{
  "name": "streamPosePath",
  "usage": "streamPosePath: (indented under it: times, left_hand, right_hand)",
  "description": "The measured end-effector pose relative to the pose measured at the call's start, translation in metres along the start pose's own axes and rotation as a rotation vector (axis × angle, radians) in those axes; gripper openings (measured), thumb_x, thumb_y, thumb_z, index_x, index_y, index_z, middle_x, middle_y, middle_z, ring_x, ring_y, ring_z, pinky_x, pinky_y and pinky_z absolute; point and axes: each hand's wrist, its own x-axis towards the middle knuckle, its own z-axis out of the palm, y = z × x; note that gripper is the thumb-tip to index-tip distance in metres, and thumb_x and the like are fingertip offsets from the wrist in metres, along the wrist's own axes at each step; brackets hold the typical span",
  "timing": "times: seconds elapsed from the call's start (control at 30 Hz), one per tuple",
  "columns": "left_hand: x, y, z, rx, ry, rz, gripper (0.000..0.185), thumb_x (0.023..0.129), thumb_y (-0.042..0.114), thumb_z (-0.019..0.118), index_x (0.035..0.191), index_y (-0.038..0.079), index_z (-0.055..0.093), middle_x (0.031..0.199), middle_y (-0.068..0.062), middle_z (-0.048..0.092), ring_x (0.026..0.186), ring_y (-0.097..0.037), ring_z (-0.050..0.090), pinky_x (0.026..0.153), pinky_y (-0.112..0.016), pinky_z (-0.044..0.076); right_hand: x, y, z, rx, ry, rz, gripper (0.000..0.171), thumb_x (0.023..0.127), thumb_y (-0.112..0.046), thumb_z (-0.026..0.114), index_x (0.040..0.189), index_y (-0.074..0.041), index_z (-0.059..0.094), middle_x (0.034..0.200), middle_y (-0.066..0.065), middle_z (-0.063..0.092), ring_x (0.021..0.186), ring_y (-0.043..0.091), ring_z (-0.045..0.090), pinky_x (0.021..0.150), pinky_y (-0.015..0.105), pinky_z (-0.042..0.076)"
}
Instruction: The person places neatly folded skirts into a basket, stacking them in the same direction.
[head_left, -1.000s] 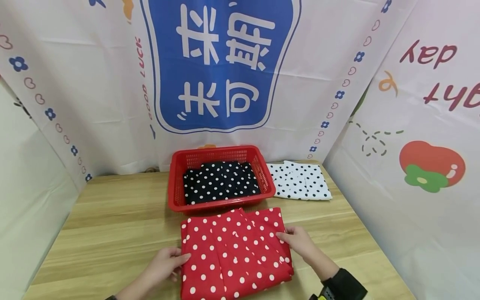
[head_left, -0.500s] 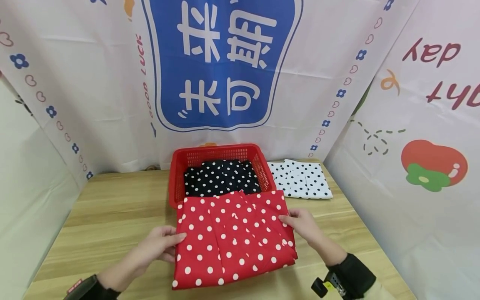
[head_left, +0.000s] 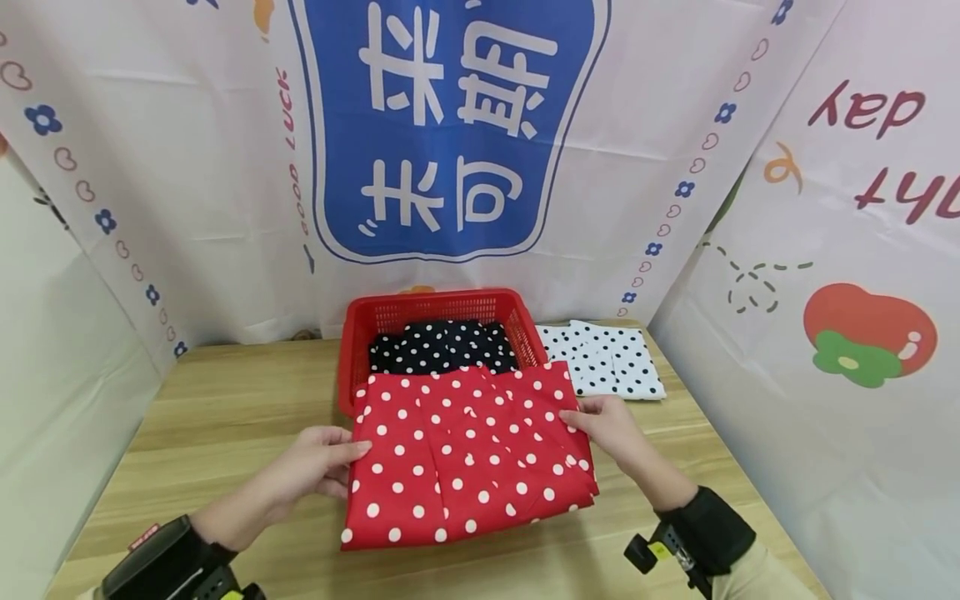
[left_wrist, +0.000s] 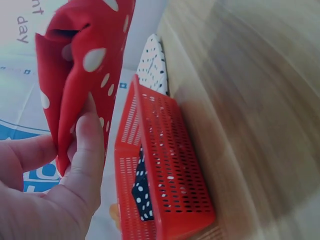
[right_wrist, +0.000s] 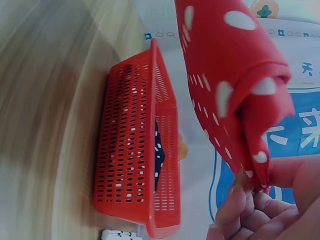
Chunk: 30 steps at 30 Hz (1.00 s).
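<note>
Red cloth [head_left: 465,458] farther forward (room beneath), side edges in both hands [head_left: 318,458] [head_left: 609,427]

Folded into a flat, layered bundle, the red cloth [head_left: 468,458] with white dots is raised above the tabletop [head_left: 225,417] — my left fingers [head_left: 348,452] and right fingers [head_left: 577,418] pinch its opposite sides — and overlaps the red basket's [head_left: 351,358] near rim in the head view.

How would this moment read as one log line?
left hand: pinches raised red cloth; right hand: pinches its other side; black cloth: in basket; white cloth: on table
</note>
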Motion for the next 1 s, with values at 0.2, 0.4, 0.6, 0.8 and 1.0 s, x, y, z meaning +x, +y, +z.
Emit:
streamPosePath:
  times: [0.2, 0.4, 0.6, 0.8, 1.0]
  left_hand:
    - [0.007, 0.013, -0.005, 0.014, 0.039, 0.009, 0.033, 0.097, 0.016, 0.056, 0.11, -0.014, 0.054, 0.084, -0.007, 0.068, 0.07, -0.018, 0.067, 0.066, -0.032, 0.059]
    - [0.018, 0.021, -0.012, -0.001, 0.041, 0.008, 0.033, 0.097, 0.017, 0.056, 0.111, -0.013, 0.054, 0.087, -0.007, 0.068, 0.073, -0.017, 0.067, 0.068, -0.032, 0.059]
    - [0.031, 0.021, -0.02, -0.012, 0.049, -0.005, 0.032, 0.098, 0.018, 0.055, 0.111, -0.011, 0.055, 0.085, -0.004, 0.068, 0.071, -0.015, 0.066, 0.065, -0.029, 0.058]
    - [0.046, 0.02, -0.023, -0.01, 0.082, -0.033, 0.039, 0.098, 0.02, 0.055, 0.118, -0.013, 0.051, 0.087, -0.005, 0.068, 0.071, -0.016, 0.067, 0.067, -0.029, 0.058]
    - [0.06, 0.019, -0.026, -0.004, 0.133, -0.073, 0.043, 0.099, 0.02, 0.055, 0.123, -0.014, 0.048, 0.088, -0.006, 0.067, 0.071, -0.015, 0.066, 0.067, -0.029, 0.058]
  right_hand:
    - [0.009, -0.013, -0.006, 0.0, 0.026, 0.007, 0.032, 0.093, -0.017, 0.065, 0.11, 0.009, 0.064, 0.091, 0.012, 0.069, 0.078, 0.019, 0.067, 0.073, 0.032, 0.057]
    - [0.021, -0.019, -0.008, -0.01, 0.034, 0.026, 0.034, 0.093, -0.019, 0.065, 0.114, 0.008, 0.063, 0.095, 0.013, 0.069, 0.08, 0.019, 0.066, 0.073, 0.03, 0.056]
    - [0.037, -0.02, -0.004, 0.0, 0.038, 0.049, 0.033, 0.095, -0.02, 0.063, 0.114, 0.007, 0.064, 0.093, 0.012, 0.069, 0.079, 0.018, 0.064, 0.071, 0.027, 0.053]
    - [0.059, -0.019, 0.001, 0.054, 0.022, 0.08, 0.037, 0.097, -0.021, 0.06, 0.12, 0.007, 0.06, 0.102, 0.016, 0.067, 0.083, 0.019, 0.064, 0.074, 0.028, 0.054]
    - [0.08, -0.019, 0.009, 0.068, 0.027, 0.096, 0.04, 0.098, -0.023, 0.058, 0.125, 0.007, 0.057, 0.109, 0.018, 0.064, 0.086, 0.019, 0.064, 0.078, 0.029, 0.055]
